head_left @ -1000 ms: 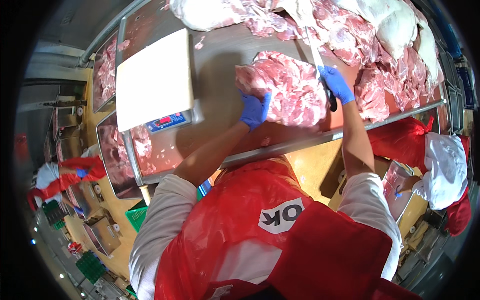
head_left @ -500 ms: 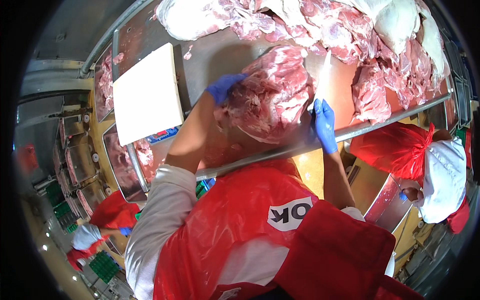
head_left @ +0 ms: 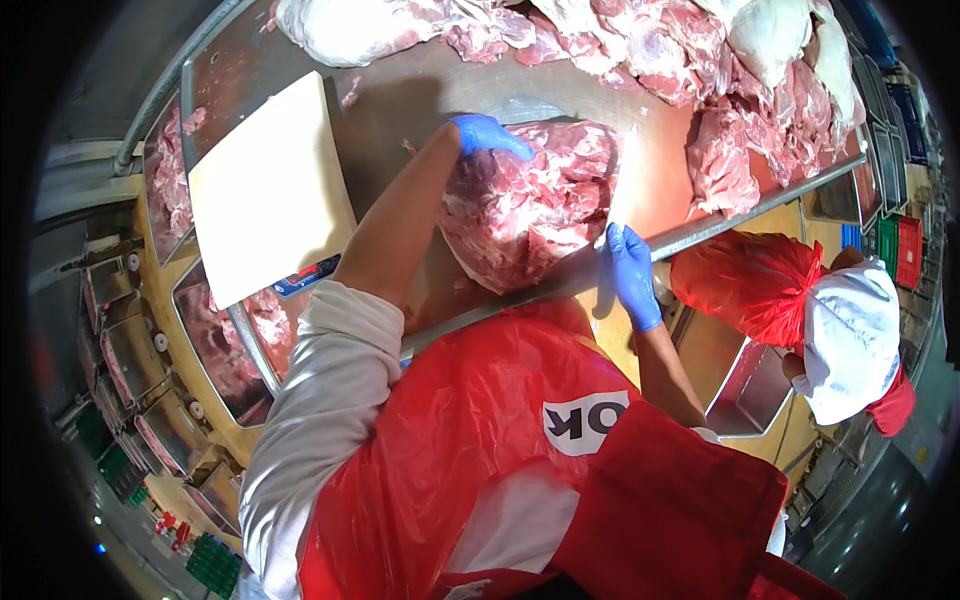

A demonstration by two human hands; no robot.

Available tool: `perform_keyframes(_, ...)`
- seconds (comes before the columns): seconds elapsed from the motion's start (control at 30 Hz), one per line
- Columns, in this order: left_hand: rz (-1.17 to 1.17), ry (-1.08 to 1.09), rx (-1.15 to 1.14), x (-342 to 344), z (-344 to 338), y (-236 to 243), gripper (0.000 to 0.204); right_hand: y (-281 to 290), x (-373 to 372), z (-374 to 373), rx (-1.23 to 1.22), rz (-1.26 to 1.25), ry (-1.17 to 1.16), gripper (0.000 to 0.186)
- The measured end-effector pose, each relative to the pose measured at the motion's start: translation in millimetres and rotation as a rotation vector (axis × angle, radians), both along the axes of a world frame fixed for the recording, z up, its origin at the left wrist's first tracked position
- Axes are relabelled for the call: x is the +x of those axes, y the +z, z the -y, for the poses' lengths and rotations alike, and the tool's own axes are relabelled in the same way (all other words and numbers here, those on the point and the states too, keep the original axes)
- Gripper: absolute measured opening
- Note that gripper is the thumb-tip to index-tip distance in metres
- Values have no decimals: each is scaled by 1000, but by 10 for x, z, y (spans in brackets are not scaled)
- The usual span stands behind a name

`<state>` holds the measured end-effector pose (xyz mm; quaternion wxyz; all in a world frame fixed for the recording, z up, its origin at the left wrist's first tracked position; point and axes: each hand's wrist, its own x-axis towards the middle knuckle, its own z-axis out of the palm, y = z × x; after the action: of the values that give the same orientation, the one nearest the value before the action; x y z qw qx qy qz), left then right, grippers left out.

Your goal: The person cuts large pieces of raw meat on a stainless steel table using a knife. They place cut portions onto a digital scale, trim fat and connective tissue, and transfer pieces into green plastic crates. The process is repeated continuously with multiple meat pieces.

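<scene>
A large piece of raw red meat lies on the metal table in front of me, close to its near edge. My left hand, in a blue glove, grips the far left side of the meat from above. Some of its fingertips sink out of sight in the folds. At the near right of the meat, my right hand, also gloved in blue, is closed round a knife handle. The bright knife blade points away from me, along the right side of the meat.
A white cutting board lies to the left, with a blue packet by its near edge. More raw meat is heaped along the far side and right. Metal bins with meat stand left. A person in a red apron is at the right.
My left hand has shifted over the far side of the meat, which has turned and come slightly nearer. The knife remains in my right hand. My view has swung a little to the right.
</scene>
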<state>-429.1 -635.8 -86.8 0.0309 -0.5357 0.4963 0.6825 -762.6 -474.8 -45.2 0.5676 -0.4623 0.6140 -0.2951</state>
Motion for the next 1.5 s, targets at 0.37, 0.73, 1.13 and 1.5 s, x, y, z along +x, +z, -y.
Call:
perform_keyframes(0.37, -191, -78, -223, 116, -309, -496, 43, -11, -1, -516, 172, 155, -17, 36)
perform_keyframes(0.73, -121, -33, 213, 287, -625, -98, 30, 776, 291, -86, 94, -330, 221, 23)
perform_keyframes(1.13, -103, -323, -1294, 482, -1112, -323, 25, 909, 1356, 854, 409, -221, 700, 15)
perform_keyframes(1.5, 297, 109, -398, 181, -1457, 708, 40, 1064, 1825, 1158, 319, -452, 1296, 20)
